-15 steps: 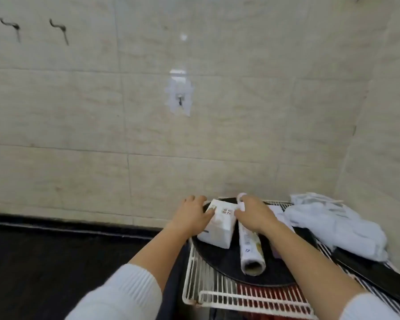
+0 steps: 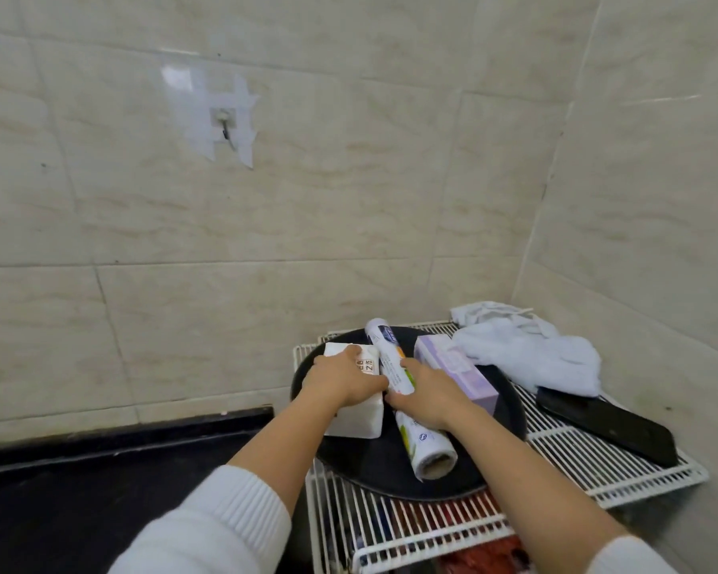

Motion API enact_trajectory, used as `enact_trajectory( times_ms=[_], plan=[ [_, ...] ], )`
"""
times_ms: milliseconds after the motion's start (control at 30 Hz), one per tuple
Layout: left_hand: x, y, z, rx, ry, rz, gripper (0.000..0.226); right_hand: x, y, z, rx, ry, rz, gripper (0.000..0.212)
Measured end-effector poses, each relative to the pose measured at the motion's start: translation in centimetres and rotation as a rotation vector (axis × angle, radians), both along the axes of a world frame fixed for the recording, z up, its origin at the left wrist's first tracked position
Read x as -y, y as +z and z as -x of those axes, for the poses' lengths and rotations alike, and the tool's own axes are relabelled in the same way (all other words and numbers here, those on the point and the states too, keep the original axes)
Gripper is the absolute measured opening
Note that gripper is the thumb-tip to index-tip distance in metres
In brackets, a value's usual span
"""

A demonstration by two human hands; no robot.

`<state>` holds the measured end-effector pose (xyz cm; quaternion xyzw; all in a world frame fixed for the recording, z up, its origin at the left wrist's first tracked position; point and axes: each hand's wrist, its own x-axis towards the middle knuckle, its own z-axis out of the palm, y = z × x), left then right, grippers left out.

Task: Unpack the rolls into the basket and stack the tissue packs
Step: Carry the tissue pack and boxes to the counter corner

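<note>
A round black tray (image 2: 510,412) lies on a white wire rack (image 2: 597,461). On it sit a white tissue pack (image 2: 359,420), a long wrapped roll (image 2: 415,432) lying lengthwise, and a lilac tissue pack (image 2: 461,372) to the right. My left hand (image 2: 345,381) presses down on top of the white pack, fingers curled over its edge. My right hand (image 2: 425,391) rests over the middle of the roll, between the white and lilac packs. The roll's open cardboard end points toward me.
A crumpled white cloth (image 2: 527,350) lies at the back right of the rack, partly over the tray. A black flat object (image 2: 610,424) lies on the rack's right side. Tiled walls close the back and right. A dark counter (image 2: 79,490) spans the left.
The view has shifted closer and to the right. Both hands slid toward me along the white pack and the roll; the lilac pack is now uncovered.
</note>
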<state>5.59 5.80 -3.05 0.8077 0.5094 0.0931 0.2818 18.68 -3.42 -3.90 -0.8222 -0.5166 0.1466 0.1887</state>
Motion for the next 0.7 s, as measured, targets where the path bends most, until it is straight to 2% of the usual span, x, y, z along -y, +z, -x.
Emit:
enact_trajectory(
  times_ms=[100, 167, 300, 367, 467, 567, 700],
  plan=[
    [-0.1, -0.3, 0.4, 0.095, 0.041, -0.014, 0.086, 0.2, -0.2, -0.1, -0.014, -0.026, -0.017, 0.072],
    [0.3, -0.3, 1.2, 0.202, 0.083, 0.008, 0.085, 0.3, -0.2, -0.1, -0.063, -0.049, -0.068, 0.068],
    [0.8, 1.1, 3.8, 0.548, 0.226, 0.132, 0.079, 0.4, 1.3, 0.5, -0.261, -0.081, -0.216, 0.066],
    [0.9, 2.1, 6.1, 0.693, 0.303, 0.131, 0.078, 0.2, 2.5, 1.8, -0.353, -0.039, -0.303, 0.067],
    [1.2, 2.6, 11.4, 0.81, 0.409, 0.077, 0.075, -0.5, 4.3, 5.7, -0.424, 0.074, -0.383, 0.063],
    [2.0, 1.3, 17.8, 0.842, 0.548, 0.04, 0.073, -1.7, 4.6, 11.6, -0.474, 0.239, -0.352, 0.06],
    [4.2, -4.2, 26.3, 0.643, 0.766, -0.007, 0.071, -3.4, 0.7, 20.8, -0.448, 0.396, -0.19, 0.063]
  ],
)
